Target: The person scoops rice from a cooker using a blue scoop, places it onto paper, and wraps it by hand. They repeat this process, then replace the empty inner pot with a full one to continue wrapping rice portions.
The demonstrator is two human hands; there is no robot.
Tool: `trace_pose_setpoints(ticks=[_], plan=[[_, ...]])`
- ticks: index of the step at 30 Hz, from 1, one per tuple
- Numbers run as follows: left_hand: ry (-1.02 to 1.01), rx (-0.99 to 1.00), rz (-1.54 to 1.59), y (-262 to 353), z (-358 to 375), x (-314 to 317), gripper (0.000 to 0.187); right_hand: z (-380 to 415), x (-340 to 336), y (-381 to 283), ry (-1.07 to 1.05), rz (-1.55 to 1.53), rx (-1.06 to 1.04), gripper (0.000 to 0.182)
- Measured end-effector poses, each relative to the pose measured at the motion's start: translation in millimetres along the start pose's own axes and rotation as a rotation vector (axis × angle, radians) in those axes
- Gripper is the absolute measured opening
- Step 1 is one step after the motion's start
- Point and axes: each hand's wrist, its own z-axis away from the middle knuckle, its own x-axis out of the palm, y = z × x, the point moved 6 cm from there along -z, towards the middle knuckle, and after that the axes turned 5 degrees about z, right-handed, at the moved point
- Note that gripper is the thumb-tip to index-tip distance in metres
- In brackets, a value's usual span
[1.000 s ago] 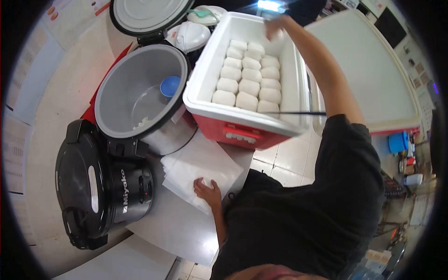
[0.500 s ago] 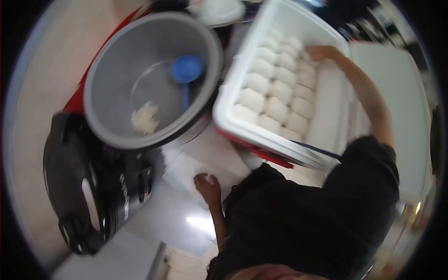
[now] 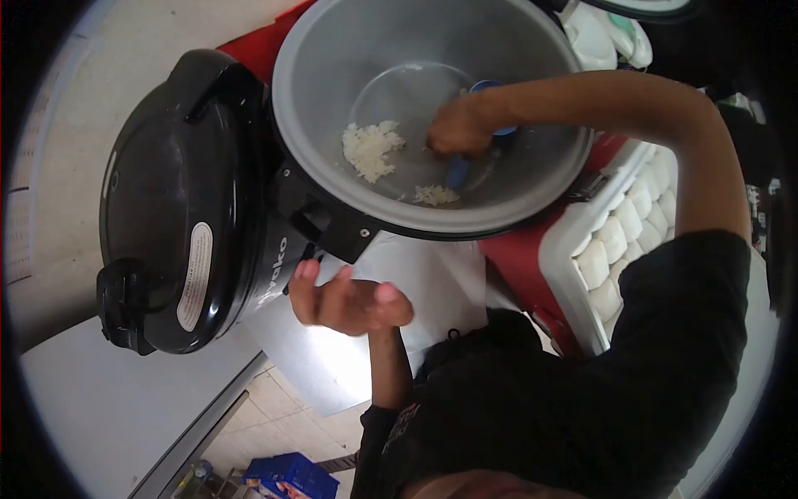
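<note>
While the blue scoop (image 3: 458, 173) lay low inside the pot (image 3: 332, 75), its handle ran just beneath the curled right hand (image 3: 462, 131); whether the fingers gripped it, I could not tell. Judged best: a firm hold, forearm clear of the rim (image 3: 391, 214). Loose rice (image 3: 435, 195) sat near the handle. Outside, the left hand (image 3: 353, 306) hung open and ungripping, fingers spread.

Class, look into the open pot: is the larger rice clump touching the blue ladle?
Apart. The head view shows bare pot floor between the larger rice clump and the blue ladle.
</note>
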Motion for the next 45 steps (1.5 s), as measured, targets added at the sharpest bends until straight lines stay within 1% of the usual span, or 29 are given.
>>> trace_pose_setpoints(ticks=[1,2,3,4,6,8,10,11,13,14,15,17,19,23,25,26,28,30,31,33,34,35,36,37,39,40,42,43,45], plan=[[-0.009,-0.004,-0.015,-1.1,-12.2,1.6,0.041,-7.2,10.3,-8.7,0.008,0.069,-0.134,0.022],[-0.258,-0.014,0.027,-2.6,-19.3,18.7,0.038,-10.0,14.9,-17.6,0.013,0.140,-0.268,0.022],[-0.507,-0.030,0.075,-5.6,-15.7,34.0,0.035,-14.6,19.2,-19.4,0.009,0.134,-0.283,0.022],[-0.575,-0.008,-0.068,-9.6,-6.6,41.0,0.029,-17.4,25.7,-21.5,-0.027,0.137,-0.323,0.022],[-0.528,0.025,-0.053,-13.7,-1.4,40.8,0.027,-17.6,31.1,-22.4,-0.064,0.132,-0.365,0.022],[-0.459,0.088,-0.038,-14.0,-0.9,38.7,0.025,-11.3,29.0,-26.6,-0.007,0.077,-0.372,0.026],[-0.429,0.097,-0.023,-14.3,-1.7,38.8,0.024,2.5,6.9,-21.3,0.007,-0.022,-0.215,0.036],[-0.396,0.115,-0.016,-13.4,-2.2,36.0,0.023,10.5,-8.7,-12.0,0.074,-0.046,-0.143,0.040],[-0.411,0.110,0.003,-17.4,0.1,34.5,0.021,35.1,-49.0,12.1,0.276,-0.164,0.030,0.045],[-0.356,0.122,0.033,-18.8,0.4,31.6,0.021,49.8,-63.9,29.4,0.402,-0.256,0.135,0.047],[-0.294,0.136,0.064,-19.2,0.9,29.6,0.022,63.6,-57.0,41.7,0.393,-0.255,0.134,0.047],[-0.246,0.121,0.060,-21.9,4.2,28.9,0.020,100.2,-53.9,60.9,0.591,0.102,0.170,0.047],[-0.195,0.116,0.057,-21.5,2.5,27.1,0.018,92.3,-36.9,47.7,-0.612,-0.006,0.508,0.043],[-0.278,0.111,0.031,-19.5,0.6,30.6,0.016,90.9,-7.0,25.6,-0.659,-0.104,0.507,0.035],[-0.296,0.117,0.020,-20.0,2.3,31.4,0.016,84.9,-12.8,26.9,-0.528,-0.212,0.576,0.041],[-0.291,0.103,0.022,-20.0,2.2,31.7,0.016,84.0,-10.6,31.5,-0.531,-0.211,0.575,0.041],[-0.283,0.084,0.018,-19.9,2.0,31.2,0.016,71.8,-31.4,53.4,0.046,-0.424,0.514,0.051],[-0.283,0.074,0.019,-19.9,1.5,31.3,0.016,44.2,-48.6,64.1,0.304,-0.512,0.533,0.059],[-0.282,0.073,0.022,-20.0,1.4,31.4,0.016,24.2,-38.1,65.8,0.303,-0.512,0.537,0.059],[-0.301,0.041,0.002,-21.3,2.3,30.7,0.017,-7.1,-46.3,42.8,0.690,-0.416,0.148,0.060],[-0.304,0.041,0.003,-22.2,1.1,30.2,0.017,-5.0,-43.3,38.9,0.691,-0.420,0.148,0.060],[-0.337,0.066,0.010,-22.3,-0.8,32.4,0.016,-2.1,-48.0,24.2,0.508,-0.393,0.176,0.062],[-0.371,0.082,0.010,-21.5,-0.7,32.7,0.021,1.0,-48.0,9.6,0.320,-0.363,0.196,0.063],[-0.366,0.073,0.000,-23.1,-1.0,33.0,0.021,9.2,-51.6,0.7,0.311,-0.358,0.185,0.063],[-0.321,0.103,0.022,-19.1,-2.0,36.5,0.024,33.9,-38.9,-8.6,0.049,-0.310,0.197,0.063],[-0.320,0.097,0.028,-17.1,-2.3,35.9,0.024,46.9,-37.9,-9.9,0.042,-0.313,0.201,0.063],[-0.356,0.105,0.040,-17.1,-1.6,33.4,0.025,71.7,-24.9,-8.6,-0.201,-0.183,0.310,0.061],[-0.355,0.108,0.056,-16.6,0.4,31.3,0.025,79.7,-21.7,-3.9,-0.202,-0.190,0.324,0.061],[-0.348,0.096,0.053,-19.3,2.8,30.6,0.024,86.9,-31.0,15.2,-0.093,-0.154,0.231,0.057]])
